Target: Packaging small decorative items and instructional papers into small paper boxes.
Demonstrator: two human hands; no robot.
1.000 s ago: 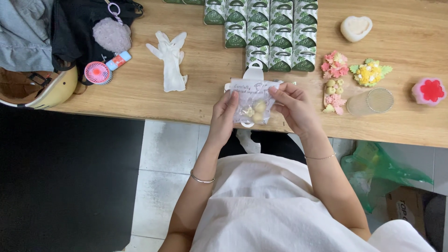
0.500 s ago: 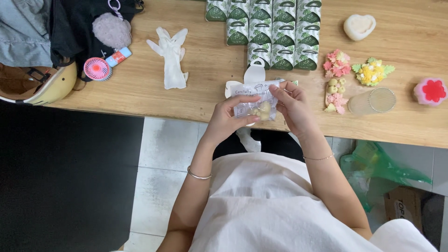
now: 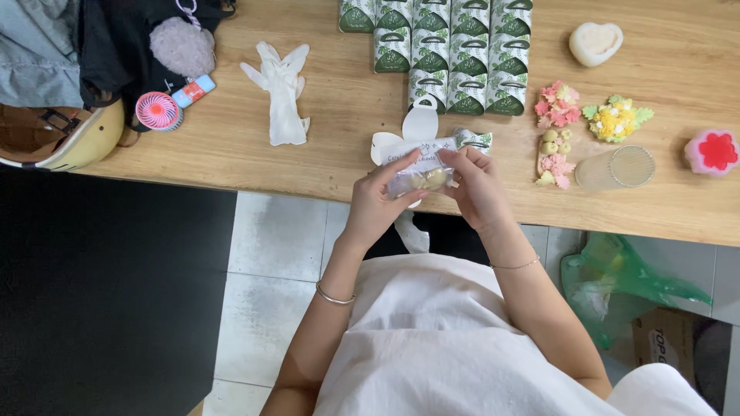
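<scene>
View from above, person seated at a wooden table (image 3: 231, 154). The left hand (image 3: 378, 202) and right hand (image 3: 478, 185) together hold a small clear packet (image 3: 420, 179) just over the near table edge; the fingers of both hands are closed on it, left at its left end, right at its right end. The packet contains pale yellow rounded pieces, and its long axis runs left to right. Its upper part carries a white label strip. Directly behind it on the table lies a white flat cut-out card (image 3: 420, 127) with a rounded handle-shaped top.

At the far table edge stands a block of green-and-white small boxes (image 3: 443, 46) in rows, each with an arched handle. To the right lie a white heart-shaped piece (image 3: 595, 42), a pink flower cluster (image 3: 558, 104), a yellow-green flower cluster (image 3: 617, 119), a red-and-pink flower piece (image 3: 713, 152) and a clear cup (image 3: 614, 169) on its side. To the left lie white gloves (image 3: 281, 92) and a small pink fan (image 3: 158, 110).
</scene>
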